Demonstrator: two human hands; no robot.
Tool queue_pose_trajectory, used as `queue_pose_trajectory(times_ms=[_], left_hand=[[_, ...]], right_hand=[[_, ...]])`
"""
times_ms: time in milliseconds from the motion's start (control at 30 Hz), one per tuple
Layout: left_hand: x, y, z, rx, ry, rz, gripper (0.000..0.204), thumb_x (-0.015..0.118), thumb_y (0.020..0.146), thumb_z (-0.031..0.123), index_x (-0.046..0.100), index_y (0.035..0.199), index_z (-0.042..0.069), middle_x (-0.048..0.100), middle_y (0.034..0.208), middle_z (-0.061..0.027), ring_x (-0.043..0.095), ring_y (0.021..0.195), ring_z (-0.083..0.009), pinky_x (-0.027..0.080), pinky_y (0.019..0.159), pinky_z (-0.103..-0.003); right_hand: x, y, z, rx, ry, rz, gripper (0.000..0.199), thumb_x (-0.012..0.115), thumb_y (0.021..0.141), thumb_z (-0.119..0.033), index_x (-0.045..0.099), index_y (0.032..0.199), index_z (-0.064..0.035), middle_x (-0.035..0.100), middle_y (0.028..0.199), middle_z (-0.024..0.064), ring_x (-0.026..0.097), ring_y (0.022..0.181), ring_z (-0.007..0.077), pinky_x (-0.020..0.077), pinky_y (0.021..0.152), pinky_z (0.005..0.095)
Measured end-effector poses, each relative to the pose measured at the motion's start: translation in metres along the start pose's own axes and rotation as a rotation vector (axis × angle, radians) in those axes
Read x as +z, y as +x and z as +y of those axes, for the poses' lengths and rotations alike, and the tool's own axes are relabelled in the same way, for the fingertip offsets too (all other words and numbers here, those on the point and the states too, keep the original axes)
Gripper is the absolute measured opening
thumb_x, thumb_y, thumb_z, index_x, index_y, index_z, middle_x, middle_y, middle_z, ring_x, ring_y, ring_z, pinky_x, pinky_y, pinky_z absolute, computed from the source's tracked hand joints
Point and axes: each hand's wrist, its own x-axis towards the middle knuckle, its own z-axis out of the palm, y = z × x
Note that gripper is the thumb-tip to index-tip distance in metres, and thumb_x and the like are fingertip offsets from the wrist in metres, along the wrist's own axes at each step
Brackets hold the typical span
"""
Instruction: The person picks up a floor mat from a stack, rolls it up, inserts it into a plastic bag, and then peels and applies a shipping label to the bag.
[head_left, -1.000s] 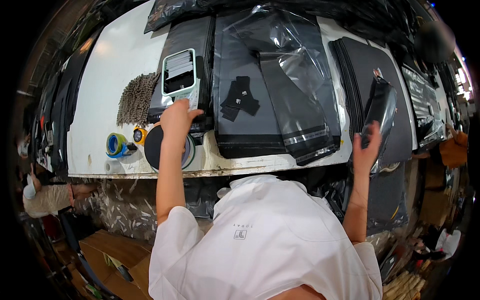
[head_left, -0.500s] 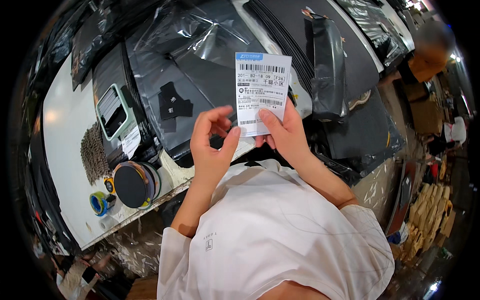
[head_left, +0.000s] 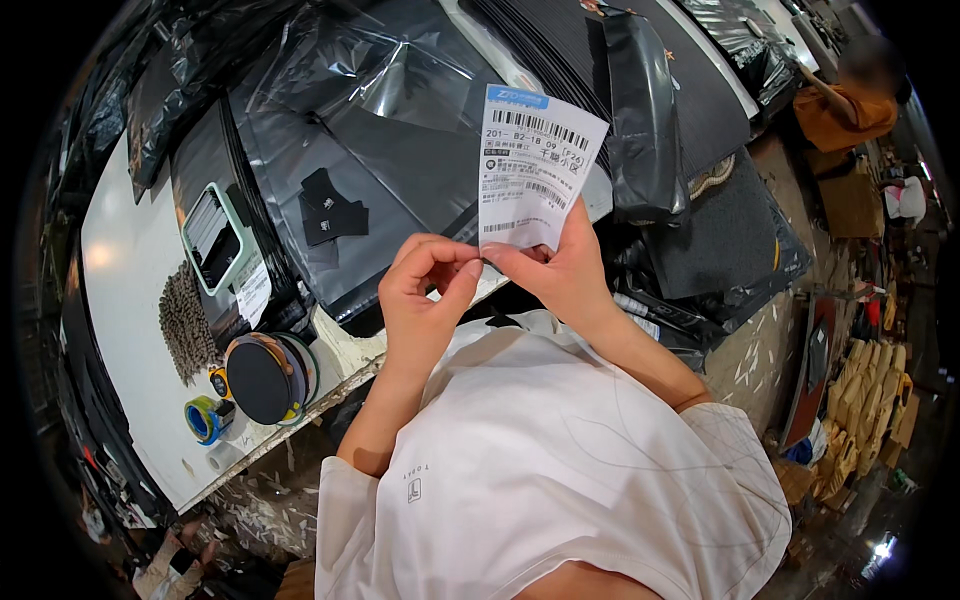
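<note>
A white shipping label [head_left: 535,165] with barcodes and a blue strip along its top is held up in front of me, tilted to the right. My right hand [head_left: 555,265] grips it by the lower edge, thumb in front. At the label's lower left corner my left hand [head_left: 430,285] pinches with thumb and forefinger, touching the right thumb. Behind the hands lie black plastic mailing bags [head_left: 410,170] on the white table [head_left: 130,330]. Several small black cards [head_left: 333,208] rest on the bags to the left.
On the left stand a pale green-framed tray [head_left: 238,250], a grey shaggy mat [head_left: 184,325], a stack of round coasters [head_left: 262,380] and a blue-yellow tape roll [head_left: 203,420]. A black wrapped parcel [head_left: 645,130] lies at right. Another person [head_left: 850,100] is at far right.
My left hand has closed from spread fingers into a pinch at the label's lower left corner. The label has tilted clockwise, and my right thumb has moved down to that corner.
</note>
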Motion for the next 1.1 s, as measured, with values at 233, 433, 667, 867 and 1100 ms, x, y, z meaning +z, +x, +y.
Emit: queue_pose_trajectory(times_ms=[233, 433, 667, 867, 1100], left_hand=[[0.004, 0.002, -0.002, 0.052, 0.056, 0.022, 0.008, 0.067, 0.075, -0.003, 0.062, 0.08, 0.001, 0.054, 0.082, -0.0003, 0.046, 0.061, -0.0032, 0.037, 0.053, -0.018], [0.006, 0.002, 0.001, 0.056, 0.068, 0.014, 0.01, 0.068, 0.074, -0.002, 0.061, 0.08, 0.002, 0.054, 0.082, 0.0003, 0.044, 0.058, -0.0025, 0.034, 0.05, -0.017], [0.007, 0.001, 0.001, 0.057, 0.098, 0.041, 0.009, 0.068, 0.073, -0.003, 0.062, 0.077, 0.001, 0.055, 0.081, 0.0005, 0.041, 0.054, -0.0011, 0.031, 0.048, -0.016], [0.008, 0.002, 0.001, 0.048, 0.054, 0.028, 0.009, 0.067, 0.072, -0.006, 0.062, 0.077, 0.001, 0.055, 0.08, 0.0002, 0.041, 0.054, -0.0013, 0.031, 0.048, -0.016], [0.002, 0.001, -0.011, -0.259, -0.424, -0.178, 0.008, 0.059, 0.083, 0.007, 0.052, 0.084, 0.003, 0.049, 0.077, -0.0006, 0.043, 0.057, -0.0041, 0.031, 0.047, -0.018]], right_hand=[[-0.001, -0.002, -0.002, -0.006, 0.019, -0.004, 0.067, 0.067, 0.076, 0.003, 0.031, 0.132, 0.0009, 0.053, 0.119, 0.0121, 0.058, 0.103, 0.0163, 0.0521, 0.083, 0.0284], [-0.003, 0.0, 0.003, -0.012, 0.011, -0.003, 0.068, 0.068, 0.075, 0.002, 0.032, 0.132, 0.0005, 0.053, 0.119, 0.0113, 0.058, 0.104, 0.0162, 0.0518, 0.082, 0.0285], [-0.003, -0.001, 0.001, -0.003, 0.03, -0.003, 0.067, 0.067, 0.075, 0.002, 0.032, 0.132, 0.0001, 0.053, 0.118, 0.0107, 0.058, 0.103, 0.0158, 0.0515, 0.082, 0.0281], [-0.005, -0.003, 0.0, 0.003, 0.025, -0.005, 0.066, 0.068, 0.075, 0.002, 0.033, 0.131, -0.0002, 0.054, 0.117, 0.01, 0.057, 0.103, 0.0152, 0.0512, 0.082, 0.0279], [-0.017, 0.004, 0.003, 0.094, 0.058, -0.156, 0.068, 0.067, 0.076, 0.001, 0.032, 0.134, -0.0008, 0.053, 0.118, 0.0078, 0.056, 0.102, 0.0137, 0.0496, 0.081, 0.0282]])
